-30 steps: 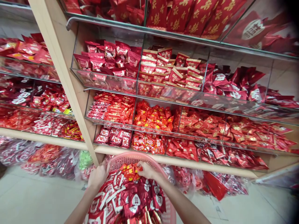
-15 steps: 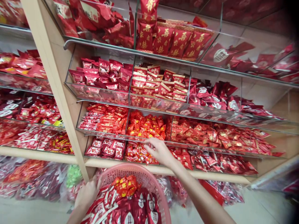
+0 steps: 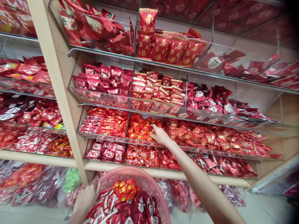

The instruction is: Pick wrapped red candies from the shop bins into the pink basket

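Observation:
My left hand (image 3: 87, 196) is closed on the left rim of a pink plastic basket (image 3: 161, 189) with holes in its wall. Inside lie a small heap of orange-red wrapped candies (image 3: 126, 189) with yellow print, dark red packets (image 3: 140, 207) and red-and-white packets (image 3: 102, 205). Over the shelf's clear front edge reaches my right hand (image 3: 159, 135), thumb and fingers apart. It is at the right side of a compartment of orange-red candies (image 3: 137, 128) like those in the basket; its fingertips are at the pile, and nothing shows between them.
Clear-fronted shelves (image 3: 102, 98) of red packets rise in several tiers. A wooden upright (image 3: 56, 87) divides them on the left. Below the wooden ledge (image 3: 102, 165), plastic bags of packets (image 3: 30, 189) lie on the tiled floor (image 3: 263, 205).
My right hand has moved up and in, from in front of the shelf edge to the orange-red candies. My left hand stays on the basket rim. The view has tilted slightly upward.

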Action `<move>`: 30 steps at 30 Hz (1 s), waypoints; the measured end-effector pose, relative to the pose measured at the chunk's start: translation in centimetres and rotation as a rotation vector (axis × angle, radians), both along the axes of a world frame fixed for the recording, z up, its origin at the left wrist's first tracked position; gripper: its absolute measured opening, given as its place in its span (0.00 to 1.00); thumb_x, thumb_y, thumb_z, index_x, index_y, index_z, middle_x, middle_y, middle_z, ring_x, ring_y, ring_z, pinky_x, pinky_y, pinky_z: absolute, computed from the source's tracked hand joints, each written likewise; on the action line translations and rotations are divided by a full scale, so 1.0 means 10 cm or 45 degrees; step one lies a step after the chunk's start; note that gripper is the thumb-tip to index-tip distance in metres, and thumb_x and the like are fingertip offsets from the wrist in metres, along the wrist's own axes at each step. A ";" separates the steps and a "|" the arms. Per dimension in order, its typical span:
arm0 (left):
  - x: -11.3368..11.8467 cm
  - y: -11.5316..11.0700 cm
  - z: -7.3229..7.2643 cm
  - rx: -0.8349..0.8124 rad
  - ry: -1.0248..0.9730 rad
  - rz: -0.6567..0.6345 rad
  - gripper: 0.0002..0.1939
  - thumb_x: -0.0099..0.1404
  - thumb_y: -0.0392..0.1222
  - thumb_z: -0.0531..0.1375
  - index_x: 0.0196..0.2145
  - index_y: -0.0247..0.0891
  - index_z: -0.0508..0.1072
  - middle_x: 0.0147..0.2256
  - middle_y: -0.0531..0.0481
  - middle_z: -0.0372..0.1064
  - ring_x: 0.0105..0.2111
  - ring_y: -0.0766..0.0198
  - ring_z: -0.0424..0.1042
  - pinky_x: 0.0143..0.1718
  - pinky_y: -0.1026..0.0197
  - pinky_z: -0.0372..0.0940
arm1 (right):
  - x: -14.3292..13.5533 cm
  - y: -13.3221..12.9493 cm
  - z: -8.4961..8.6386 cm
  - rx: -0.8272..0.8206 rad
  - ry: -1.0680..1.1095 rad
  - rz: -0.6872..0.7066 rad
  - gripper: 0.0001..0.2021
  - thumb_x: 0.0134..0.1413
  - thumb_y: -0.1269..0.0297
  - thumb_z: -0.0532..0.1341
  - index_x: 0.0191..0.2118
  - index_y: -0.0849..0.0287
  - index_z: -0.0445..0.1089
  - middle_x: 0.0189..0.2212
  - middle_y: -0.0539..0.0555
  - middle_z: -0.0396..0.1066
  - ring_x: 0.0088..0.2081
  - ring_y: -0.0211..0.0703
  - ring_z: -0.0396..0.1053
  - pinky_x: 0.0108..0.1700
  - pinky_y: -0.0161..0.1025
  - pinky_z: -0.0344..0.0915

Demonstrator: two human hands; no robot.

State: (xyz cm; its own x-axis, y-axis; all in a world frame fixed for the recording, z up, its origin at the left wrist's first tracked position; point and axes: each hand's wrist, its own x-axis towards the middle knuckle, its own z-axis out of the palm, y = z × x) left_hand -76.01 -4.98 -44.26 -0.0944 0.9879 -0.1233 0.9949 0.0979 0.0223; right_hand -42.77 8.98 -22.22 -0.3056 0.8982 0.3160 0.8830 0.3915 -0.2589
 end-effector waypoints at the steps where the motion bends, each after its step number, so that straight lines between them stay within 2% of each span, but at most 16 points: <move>1: -0.01 0.01 -0.02 -0.005 0.020 -0.010 0.19 0.63 0.37 0.42 0.49 0.36 0.63 0.40 0.37 0.71 0.36 0.55 0.73 0.36 0.54 0.65 | 0.00 0.00 0.00 -0.002 -0.002 -0.003 0.24 0.50 0.64 0.58 0.54 0.59 0.54 0.38 0.55 0.69 0.39 0.42 0.67 0.38 0.35 0.57; 6: -0.02 0.02 -0.07 0.017 -0.021 0.043 0.20 0.64 0.38 0.40 0.49 0.34 0.63 0.37 0.37 0.72 0.35 0.55 0.73 0.35 0.56 0.65 | 0.03 0.02 -0.01 0.015 0.074 0.060 0.24 0.50 0.64 0.58 0.53 0.59 0.55 0.36 0.53 0.69 0.37 0.39 0.66 0.38 0.33 0.57; 14: 0.02 -0.01 0.03 0.040 -0.099 0.061 0.19 0.63 0.42 0.44 0.49 0.35 0.62 0.41 0.36 0.70 0.36 0.56 0.73 0.38 0.54 0.64 | 0.02 0.06 -0.03 -0.071 0.055 -0.022 0.24 0.49 0.62 0.59 0.53 0.57 0.56 0.37 0.54 0.69 0.39 0.43 0.66 0.38 0.35 0.56; 18: 0.02 -0.01 0.02 0.043 -0.073 0.033 0.19 0.64 0.42 0.43 0.48 0.35 0.63 0.42 0.36 0.69 0.37 0.55 0.73 0.38 0.54 0.64 | 0.04 0.10 -0.05 -0.055 0.098 0.037 0.24 0.48 0.63 0.59 0.52 0.58 0.57 0.33 0.52 0.70 0.34 0.40 0.67 0.36 0.34 0.56; 23: 0.01 0.00 -0.02 0.034 -0.117 0.100 0.20 0.65 0.42 0.40 0.47 0.34 0.63 0.39 0.37 0.71 0.37 0.55 0.72 0.36 0.55 0.64 | 0.07 0.11 -0.06 -0.031 0.157 0.062 0.26 0.47 0.59 0.61 0.52 0.60 0.57 0.29 0.50 0.70 0.31 0.39 0.67 0.33 0.33 0.57; 25: 0.00 0.00 -0.04 0.028 -0.095 0.087 0.20 0.64 0.40 0.40 0.49 0.34 0.62 0.40 0.36 0.70 0.37 0.55 0.72 0.36 0.55 0.64 | 0.05 0.10 -0.07 -0.056 0.137 0.036 0.27 0.46 0.59 0.61 0.53 0.60 0.57 0.31 0.52 0.70 0.32 0.40 0.67 0.33 0.33 0.57; 28: -0.03 0.00 -0.07 0.014 0.068 -0.044 0.24 0.61 0.31 0.41 0.54 0.35 0.59 0.46 0.36 0.67 0.38 0.54 0.71 0.36 0.52 0.65 | 0.02 0.08 -0.06 -0.069 0.120 0.004 0.27 0.45 0.61 0.61 0.53 0.61 0.58 0.31 0.53 0.70 0.32 0.41 0.67 0.32 0.34 0.56; 30: -0.03 0.00 -0.07 0.002 0.150 -0.094 0.26 0.59 0.28 0.40 0.54 0.36 0.59 0.46 0.36 0.66 0.38 0.53 0.71 0.35 0.52 0.65 | 0.01 0.05 -0.04 -0.044 0.127 -0.011 0.26 0.45 0.62 0.61 0.53 0.60 0.58 0.29 0.51 0.69 0.31 0.40 0.66 0.32 0.33 0.56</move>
State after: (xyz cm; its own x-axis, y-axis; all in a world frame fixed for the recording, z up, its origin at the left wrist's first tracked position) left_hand -76.31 -4.97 -45.01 -0.0355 0.9928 -0.1140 0.9952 0.0247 -0.0949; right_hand -42.71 9.43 -22.61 -0.2666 0.9114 0.3135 0.8555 0.3735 -0.3586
